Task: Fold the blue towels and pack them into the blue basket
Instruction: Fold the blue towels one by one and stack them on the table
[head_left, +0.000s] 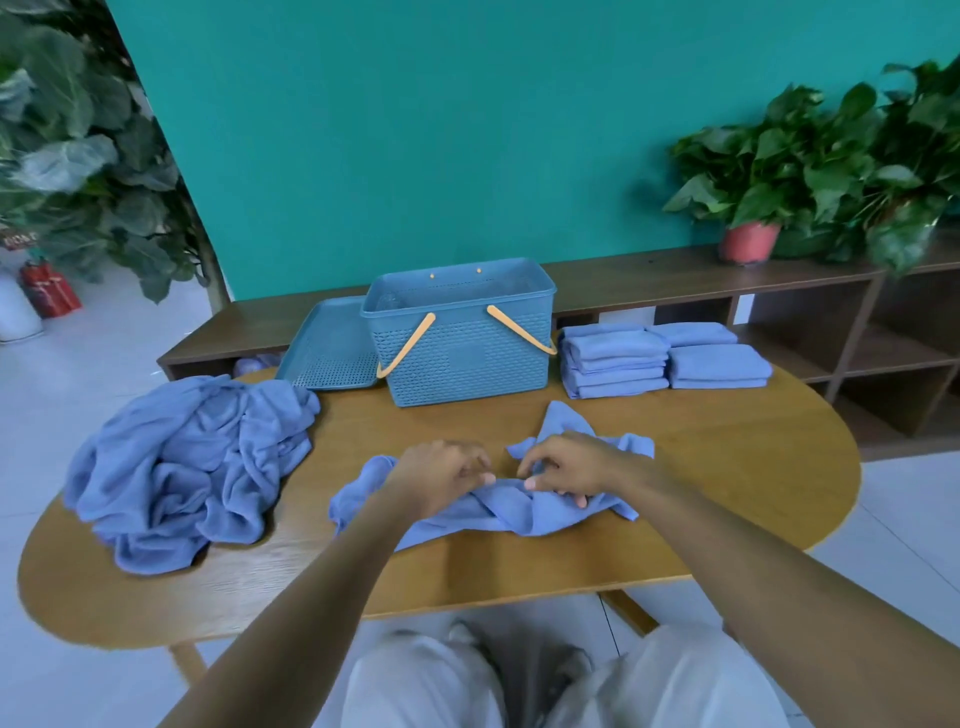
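Hands: I have my left hand (441, 475) and my right hand (566, 470) close together over the middle of the crumpled blue terry towel (498, 506) nearest me; both look to be pinching its bunched cloth between thumb and fingertips, though part of the right fingers is buried in the folds.

Towel in work: it lies twisted on the oval wooden worktop (727, 467), one corner sticking up toward the basket. I judge it is not yet spread flat. If I fold from this twist, creases get locked in and the bundle will not match the stacks.

Grip risk: both pinches sit near the centre, so a lift may drag the loose ends off the near edge.

Unfolded heap: the big pile of rumpled blue towels (192, 467) sits to my left, sagging close to the worktop's rim. A sweep of my left forearm could push it over.

Folded stacks: two piles of neatly folded blue towels (665, 358) stand at the far right, just beside the basket. A spreading motion could nudge them askew.

Basket: the blue woven-pattern plastic basket with tan handles (462, 338) stands at the far middle; from here I see no towels in it. Its blue perforated lid (332, 348) leans against its left side and could slide if the basket is bumped.
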